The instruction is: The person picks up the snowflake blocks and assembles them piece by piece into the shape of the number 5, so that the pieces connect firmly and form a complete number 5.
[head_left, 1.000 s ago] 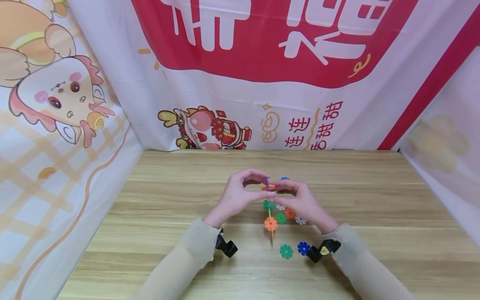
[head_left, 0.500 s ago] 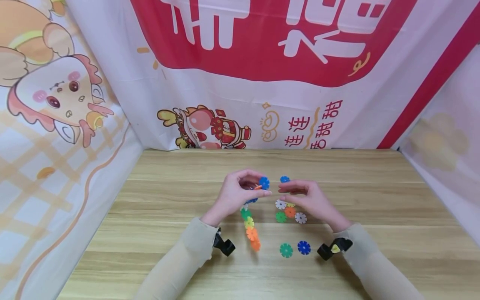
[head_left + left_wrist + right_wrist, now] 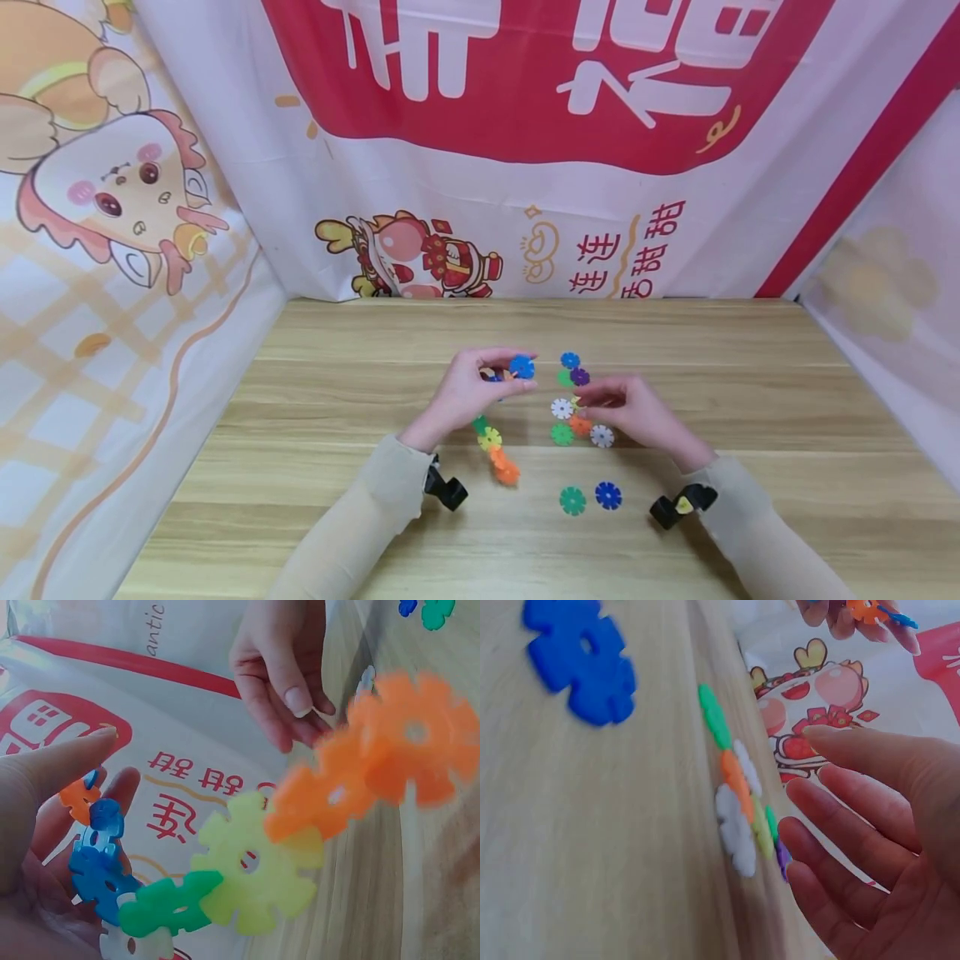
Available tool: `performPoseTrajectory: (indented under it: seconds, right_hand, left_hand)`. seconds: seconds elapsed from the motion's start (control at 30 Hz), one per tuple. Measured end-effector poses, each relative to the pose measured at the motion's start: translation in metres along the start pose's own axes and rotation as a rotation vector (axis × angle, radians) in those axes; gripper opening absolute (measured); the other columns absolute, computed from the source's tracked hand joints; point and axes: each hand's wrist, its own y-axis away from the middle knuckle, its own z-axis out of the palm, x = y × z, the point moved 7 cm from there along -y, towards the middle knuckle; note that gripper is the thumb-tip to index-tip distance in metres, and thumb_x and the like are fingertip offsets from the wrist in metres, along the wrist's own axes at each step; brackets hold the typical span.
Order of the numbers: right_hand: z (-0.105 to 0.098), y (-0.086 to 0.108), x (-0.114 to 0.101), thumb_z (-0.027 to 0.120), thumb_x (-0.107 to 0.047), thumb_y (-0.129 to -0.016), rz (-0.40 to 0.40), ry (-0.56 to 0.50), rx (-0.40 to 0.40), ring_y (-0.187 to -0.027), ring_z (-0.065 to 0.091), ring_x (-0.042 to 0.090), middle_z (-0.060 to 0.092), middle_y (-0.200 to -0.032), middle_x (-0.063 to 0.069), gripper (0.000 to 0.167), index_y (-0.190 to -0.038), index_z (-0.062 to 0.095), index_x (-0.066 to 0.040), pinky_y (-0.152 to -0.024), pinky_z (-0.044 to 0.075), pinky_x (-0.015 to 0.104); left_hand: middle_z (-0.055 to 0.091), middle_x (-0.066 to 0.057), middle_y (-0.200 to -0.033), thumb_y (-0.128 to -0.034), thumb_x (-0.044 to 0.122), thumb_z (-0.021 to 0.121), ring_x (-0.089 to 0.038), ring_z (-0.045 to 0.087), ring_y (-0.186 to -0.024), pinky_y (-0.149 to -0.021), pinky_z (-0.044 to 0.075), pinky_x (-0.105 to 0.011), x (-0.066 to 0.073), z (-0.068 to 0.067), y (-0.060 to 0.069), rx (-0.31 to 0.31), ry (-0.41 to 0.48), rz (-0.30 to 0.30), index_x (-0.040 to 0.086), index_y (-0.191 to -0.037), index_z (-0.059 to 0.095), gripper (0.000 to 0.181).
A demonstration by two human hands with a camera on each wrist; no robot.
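Observation:
My left hand (image 3: 461, 392) pinches a blue snowflake disc (image 3: 522, 367) between thumb and fingers, at one end of a chain of interlocked discs. From there the chain hangs toward me, with green, yellow (image 3: 259, 862) and orange discs (image 3: 424, 739) showing in the left wrist view. Part of it is hidden behind the palm. My right hand (image 3: 633, 414) hovers by the loose discs with nothing between its relaxed fingers. Nearest to it are a yellow disc partly covered by its fingertips, an orange disc (image 3: 579, 425) and a purple disc (image 3: 580, 377).
On the wooden table (image 3: 337, 517) lie more loose discs: white (image 3: 562, 408), green (image 3: 562, 434), grey-white (image 3: 602, 436) and blue (image 3: 570, 360). Closer to me are a teal-green disc (image 3: 572, 501) and a dark blue one (image 3: 608, 496). A printed cloth (image 3: 420, 167) stands behind.
My hands have parted; the right one came off the chain and moved right and down toward the loose discs. The chain's hanging end swung left with my left hand, which keeps its hold.

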Motion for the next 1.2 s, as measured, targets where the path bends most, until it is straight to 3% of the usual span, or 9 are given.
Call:
performPoseTrajectory:
  seconds: [0.23,0.6,0.93,1.2]
  right_hand:
    - [-0.002,0.004,0.01,0.078,-0.014,-0.092,0.036,0.021,0.01,-0.094,0.067,0.022,0.073,-0.105,0.005,0.031,-0.122,0.073,-0.007,-0.08,0.058,0.031]
    - [-0.001,0.006,0.015,0.081,-0.016,-0.09,0.128,0.1,0.021,-0.086,0.063,0.022,0.071,-0.095,0.001,0.025,-0.114,0.077,-0.012,-0.07,0.056,0.031]
    - [0.004,0.004,0.014,0.085,-0.017,-0.085,0.14,0.163,0.015,-0.081,0.059,0.021,0.068,-0.09,0.0,0.025,-0.109,0.078,-0.012,-0.068,0.054,0.03]
    - [0.007,0.001,0.01,0.087,-0.019,-0.084,0.149,0.174,0.009,-0.081,0.059,0.021,0.067,-0.09,0.0,0.027,-0.109,0.078,-0.013,-0.067,0.054,0.031]
  left_hand:
    - [0.071,0.003,-0.098,-0.0963,0.034,0.073,-0.024,0.055,-0.081,-0.063,0.045,-0.027,-0.002,0.0,0.0,-0.037,-0.011,0.001,0.029,-0.13,0.071,0.035]
    - [0.074,0.003,-0.1,-0.1038,0.03,0.063,-0.019,0.068,-0.088,-0.073,0.057,-0.036,-0.007,0.001,0.001,-0.094,0.018,-0.041,0.017,-0.125,0.074,0.027]
    - [0.074,-0.001,-0.095,-0.0988,0.032,0.07,-0.018,0.072,-0.084,-0.078,0.06,-0.033,-0.012,-0.006,-0.001,-0.001,0.043,-0.105,0.011,-0.108,0.075,0.024]
    - [0.074,0.001,-0.096,-0.0975,0.031,0.073,-0.019,0.07,-0.087,-0.079,0.059,-0.033,-0.004,-0.014,0.002,0.036,0.026,-0.088,0.013,-0.105,0.076,0.019]
